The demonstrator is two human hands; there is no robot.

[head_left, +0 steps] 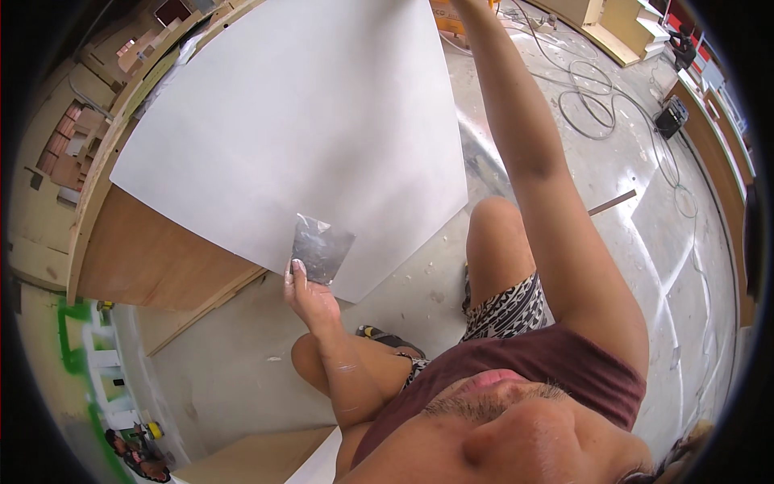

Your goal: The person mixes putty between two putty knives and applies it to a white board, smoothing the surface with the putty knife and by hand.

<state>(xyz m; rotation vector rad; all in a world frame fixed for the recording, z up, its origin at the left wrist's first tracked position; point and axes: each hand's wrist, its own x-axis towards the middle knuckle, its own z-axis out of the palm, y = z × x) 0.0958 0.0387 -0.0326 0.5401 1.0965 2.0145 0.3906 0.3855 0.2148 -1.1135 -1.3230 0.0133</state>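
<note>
My left hand (310, 297) is closed round the lower left edge of a flat, dark grey square plate smeared with white, which looks like a putty spreader (321, 248). I hold it in front of the lower part of a large white panel (274, 121), and cannot tell whether it touches the surface. White residue marks my fingers and forearm. My right arm (524, 137) stretches up along the panel's right side, and its hand lies beyond the top edge of the picture. A soft grey shadow runs down the panel.
Behind the panel stands a brown wooden board (161, 250) with a pale frame. Cables (592, 101) coil across the concrete floor (427, 282) at the right, near a black box (671, 118). A thin strip (614, 202) lies beside my right arm. Sandals (139, 456) are at lower left.
</note>
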